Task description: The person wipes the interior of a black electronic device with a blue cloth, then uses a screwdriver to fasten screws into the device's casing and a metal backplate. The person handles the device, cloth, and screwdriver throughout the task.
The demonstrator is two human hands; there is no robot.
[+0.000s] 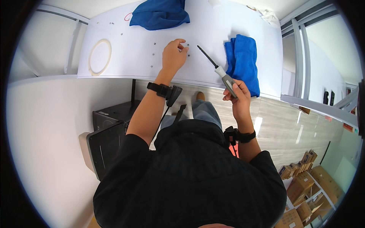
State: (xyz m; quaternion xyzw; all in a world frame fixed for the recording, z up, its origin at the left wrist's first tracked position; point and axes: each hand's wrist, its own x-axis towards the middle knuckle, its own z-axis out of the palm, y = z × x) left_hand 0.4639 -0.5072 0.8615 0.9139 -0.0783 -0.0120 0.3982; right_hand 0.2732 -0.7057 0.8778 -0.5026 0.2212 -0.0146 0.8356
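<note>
My right hand is closed around the grey handle of a screwdriver. The dark shaft points up and to the left, its tip over the white table. Further left, my left hand is over the tabletop with its thumb and index finger apart and nothing visible between them. Just beyond those fingertips lies a small screw, and another screw sits slightly nearer me. Several more small metal pieces are spread to the left of that hand.
A folded blue cloth lies on the right, beside the screwdriver. Another blue cloth is at the far side. A cream ring rests on the left. Below the table's left part stands a black case; cardboard boxes fill a shelf at lower right.
</note>
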